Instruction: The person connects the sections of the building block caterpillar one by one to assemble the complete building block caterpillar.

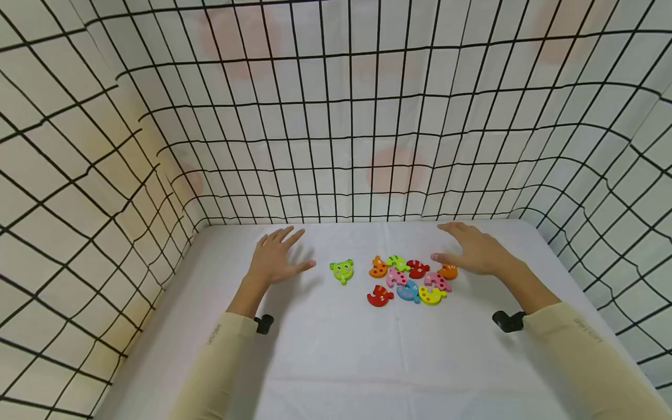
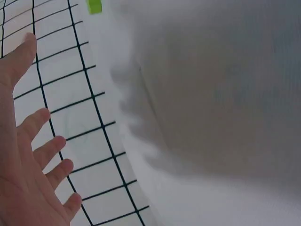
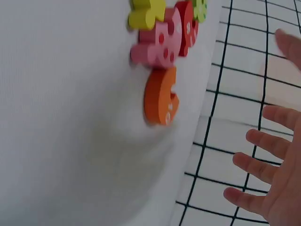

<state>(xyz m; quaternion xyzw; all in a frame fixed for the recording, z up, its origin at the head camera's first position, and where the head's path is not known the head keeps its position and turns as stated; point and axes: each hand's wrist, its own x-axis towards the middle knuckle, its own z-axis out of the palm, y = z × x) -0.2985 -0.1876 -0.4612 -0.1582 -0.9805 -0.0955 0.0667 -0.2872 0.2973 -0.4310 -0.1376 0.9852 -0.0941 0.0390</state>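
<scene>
My left hand (image 1: 274, 256) hovers over the white table with its fingers spread, holding nothing. To its right lies a green animal-head piece (image 1: 342, 270) with a smiling face. My right hand (image 1: 475, 249), fingers apart and also holding nothing, is raised beside a cluster of small painted pieces. Nearest to it is an orange curved piece (image 3: 160, 96), partly behind the thumb in the head view. Around that lie pink pieces (image 1: 437, 281), a yellow spotted piece (image 1: 431, 295), a blue piece (image 1: 408, 291), a dark red piece (image 1: 417, 269) and a green striped piece (image 1: 398, 262).
Black wire grid (image 1: 336, 128) rises along the back and both sides of the white-covered table (image 1: 357, 361). A red piece (image 1: 380, 296) and another orange piece (image 1: 378, 267) lie at the cluster's left. Dark wrist cameras (image 1: 508, 321) protrude from both sleeves.
</scene>
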